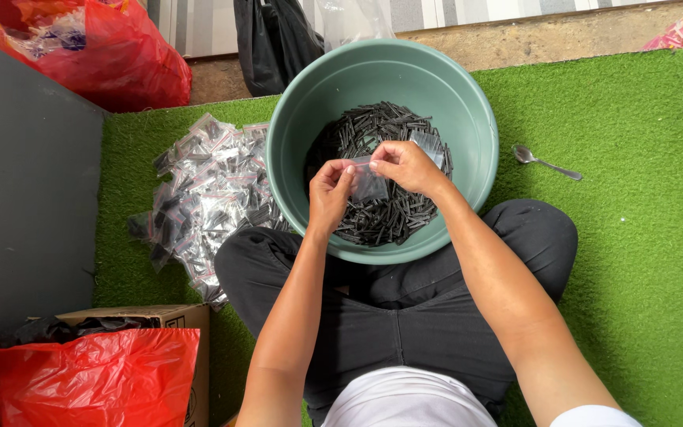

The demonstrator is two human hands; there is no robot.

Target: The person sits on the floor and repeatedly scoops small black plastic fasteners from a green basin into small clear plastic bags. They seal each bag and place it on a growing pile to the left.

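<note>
Over a green plastic basin [310, 103], my left hand [330, 196] and my right hand [409, 164] pinch the top edge of one small clear plastic bag [370, 183] between them. The bag hangs above a heap of small black pieces [389, 213] lying in the basin. Whether anything is inside the bag I cannot tell. The basin rests against my crossed legs in dark trousers.
A pile of small clear bags holding black pieces [207, 190] lies on the green turf mat left of the basin. A metal spoon [545, 162] lies to the right. Red plastic bags [112, 47] sit at the top left, and a cardboard box [160, 318] at the bottom left.
</note>
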